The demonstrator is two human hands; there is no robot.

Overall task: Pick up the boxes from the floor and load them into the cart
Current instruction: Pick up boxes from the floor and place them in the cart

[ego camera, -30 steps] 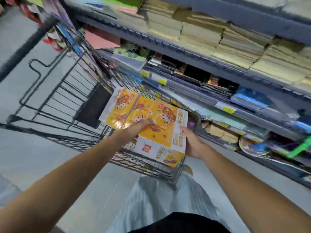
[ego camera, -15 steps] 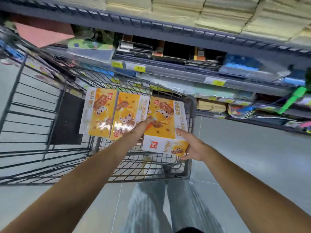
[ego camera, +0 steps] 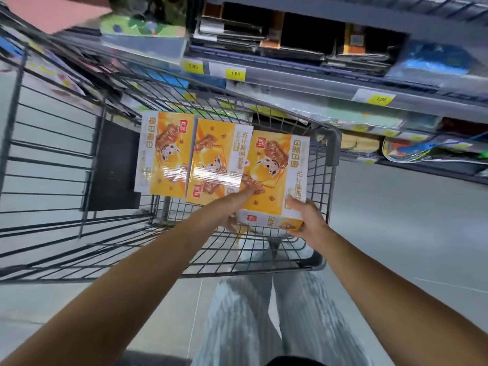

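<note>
both hands on the third box inside the wire cart: left hand pressed on its near-left edge, right hand gripping the near-right corner. it sits just beside the middle box, with the far-left box alongside. store shelves behind.

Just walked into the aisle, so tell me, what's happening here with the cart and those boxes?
A person is loading yellow snack boxes into a wire cart beside store shelves. Both hands hold the third box: the left hand on its left edge, the right hand at its near right corner. It sits at the cart's right end, next to two boxes already lying side by side inside. The hands have not let go yet.
</note>
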